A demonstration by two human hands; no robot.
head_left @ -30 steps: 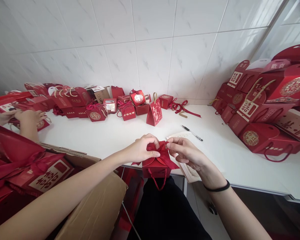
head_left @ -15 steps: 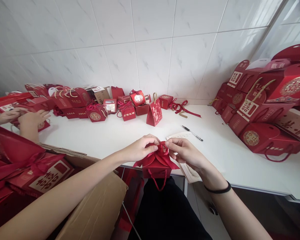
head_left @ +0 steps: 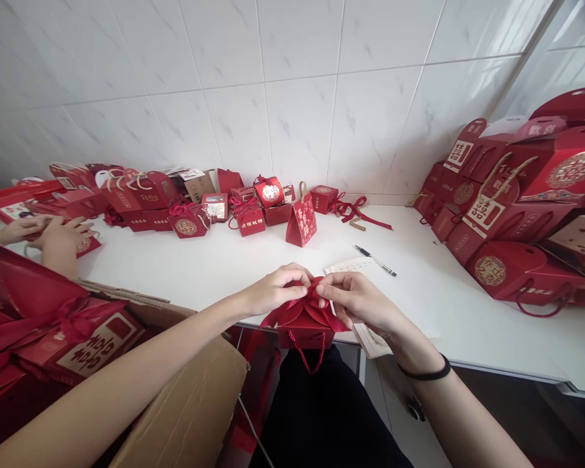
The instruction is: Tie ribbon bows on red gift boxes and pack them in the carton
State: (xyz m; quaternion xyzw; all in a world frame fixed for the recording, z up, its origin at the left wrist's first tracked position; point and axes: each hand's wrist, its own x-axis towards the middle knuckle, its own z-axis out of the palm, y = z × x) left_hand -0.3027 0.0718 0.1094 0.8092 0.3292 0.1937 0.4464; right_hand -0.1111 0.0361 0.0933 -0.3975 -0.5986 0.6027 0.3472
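Note:
A red gift box (head_left: 305, 336) with a twisted rope handle sits at the table's front edge, directly before me. Across its top lies a red ribbon (head_left: 316, 300), looped at the middle, with its tails hanging to both sides. My left hand (head_left: 286, 289) pinches the ribbon from the left, thumb against fingers. From the right, my right hand (head_left: 353, 296) closes thumb and fingertips on the same ribbon, close to the left fingertips. The knot itself is partly hidden behind my fingers.
Red gift boxes (head_left: 251, 221) line the wall, and more are piled high (head_left: 511, 260) at right. A pen (head_left: 375, 260) and paper (head_left: 353, 265) lie beyond my right hand. An open cardboard box (head_left: 185, 396) stands at left, near another person's hands (head_left: 61, 237).
My right fingertips have shifted slightly left and down over the ribbon loop, covering more of it. My left hand stays nearly in place. The other person's hands have moved slightly over a box.

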